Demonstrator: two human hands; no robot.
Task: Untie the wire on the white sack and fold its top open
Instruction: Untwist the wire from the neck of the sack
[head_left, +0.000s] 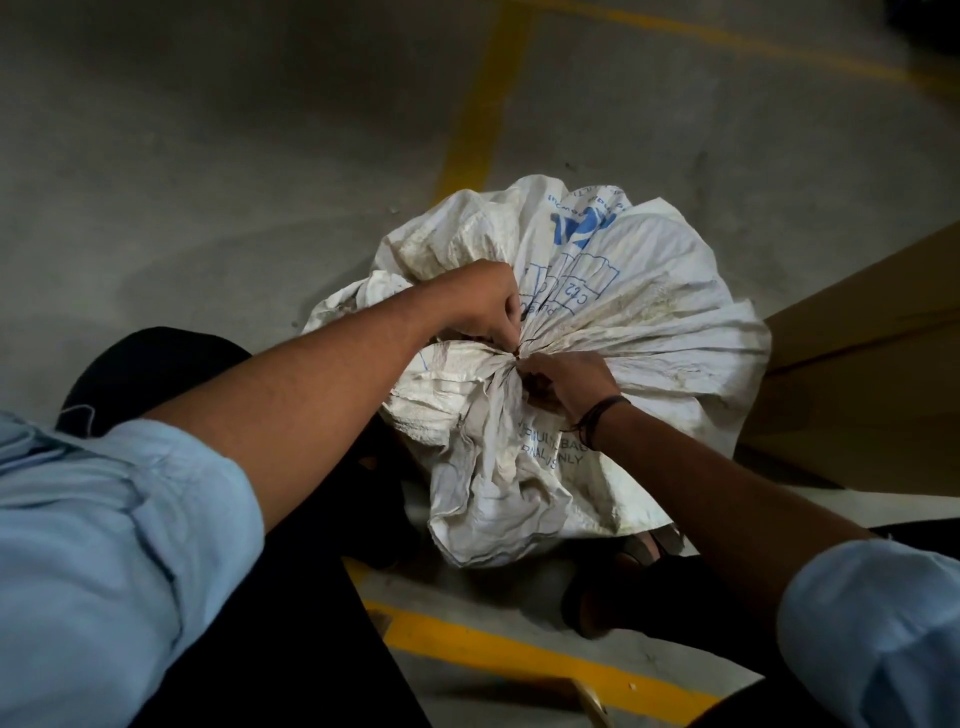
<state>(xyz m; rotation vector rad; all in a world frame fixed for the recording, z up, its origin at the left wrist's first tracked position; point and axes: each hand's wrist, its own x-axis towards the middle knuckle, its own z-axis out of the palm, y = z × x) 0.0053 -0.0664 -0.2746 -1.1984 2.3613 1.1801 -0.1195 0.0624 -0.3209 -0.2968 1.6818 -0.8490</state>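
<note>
My left hand (480, 306) is curled, thumb and fingertips pinching the thin dark wire (521, 349) at the tie. My right hand (563, 382) comes in from the other side with its fingers curled too, gripping the bunched neck right at the same knot. I can't tell if it has the wire itself, it's too small and dark there. The two hands are nearly touching across the tie.

The wire is still wound round the gathered neck of the white woven plastic sack (649, 322), which has blue print and is grubby and creased. Its loose top fans out in pleats away from the knot, far side and right, and the full body bulges toward me below the hands. The sack stands on the grey concrete floor (208, 156), between my legs in black trousers (291, 597).

There's a black cord wristband (602, 415) on my right wrist, and light blue rolled-up sleeves (104, 519) on both arms. Painted yellow floor lines (483, 104) run beyond the sack and under my legs. A tan cardboard box (857, 364) sits just beside the sack on the right, its edge touching or behind the fanned top.
</note>
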